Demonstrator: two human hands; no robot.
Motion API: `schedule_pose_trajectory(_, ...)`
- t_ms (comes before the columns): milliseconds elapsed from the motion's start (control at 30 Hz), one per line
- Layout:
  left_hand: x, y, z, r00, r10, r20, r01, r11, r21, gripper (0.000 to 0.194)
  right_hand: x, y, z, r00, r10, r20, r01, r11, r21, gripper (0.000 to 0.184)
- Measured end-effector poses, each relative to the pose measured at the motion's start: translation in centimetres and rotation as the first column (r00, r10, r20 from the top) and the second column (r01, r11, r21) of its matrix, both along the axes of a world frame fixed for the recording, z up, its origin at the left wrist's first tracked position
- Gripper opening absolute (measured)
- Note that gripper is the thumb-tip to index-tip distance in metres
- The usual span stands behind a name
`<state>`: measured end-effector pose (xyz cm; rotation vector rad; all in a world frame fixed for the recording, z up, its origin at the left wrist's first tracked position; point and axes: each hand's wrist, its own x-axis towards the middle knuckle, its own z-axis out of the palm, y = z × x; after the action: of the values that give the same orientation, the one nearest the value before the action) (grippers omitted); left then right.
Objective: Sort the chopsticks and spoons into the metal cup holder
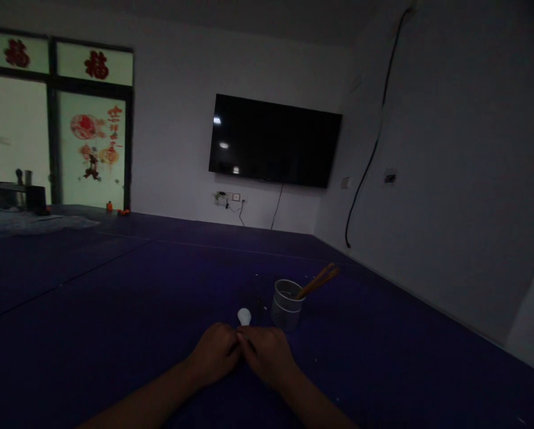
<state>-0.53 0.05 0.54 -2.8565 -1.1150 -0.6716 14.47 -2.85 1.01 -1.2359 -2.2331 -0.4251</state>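
My left hand [214, 353] and my right hand [267, 354] rest on the dark blue surface [115, 310] with fingers curled and fingertips meeting. Whatever they pinch between them is hidden in the dim light. Just beyond the fingertips lies a small white rounded object [244, 316]. To its right stands a grey metal cup [287, 305] with wooden chopsticks [318, 280] leaning out toward the right.
The blue surface stretches far ahead to a white wall with a black television [273, 140] and a power socket [231, 196]. A cable [374, 149] runs down the right wall. Glass doors with red decorations [92, 137] are at the left.
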Motion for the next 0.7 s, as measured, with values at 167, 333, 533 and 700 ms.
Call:
schedule_pose_trajectory(167, -0.07, 0.13, -0.14, 1.0, 0.009, 0.013, -0.009, 1.0, -0.005, 0.026, 0.0, 0.05, -0.14, 1.0, 0.016, -0.004, -0.016, 1.0, -0.004, 0.033)
schedule_pose_trajectory(333, -0.03, 0.02, -0.3, 0.999, 0.02, 0.035, -0.02, 1.0, 0.004, 0.025, -0.05, 0.01, -0.05, 1.0, 0.011, -0.004, -0.011, 1.0, 0.011, 0.033)
schedule_pose_trajectory(533, 0.0, -0.11, -0.28, 0.999, 0.001, 0.048, -0.003, 0.999, 0.033, 0.028, -0.02, -0.14, 0.13, 1.0, 0.011, -0.001, -0.011, 1.0, 0.009, 0.034)
schedule_pose_trajectory(700, -0.02, 0.08, -0.56, 0.998, 0.009, 0.059, -0.012, 0.999, 0.047, 0.025, 0.04, -0.13, 0.21, 1.0, 0.025, -0.008, -0.025, 1.0, -0.007, 0.034)
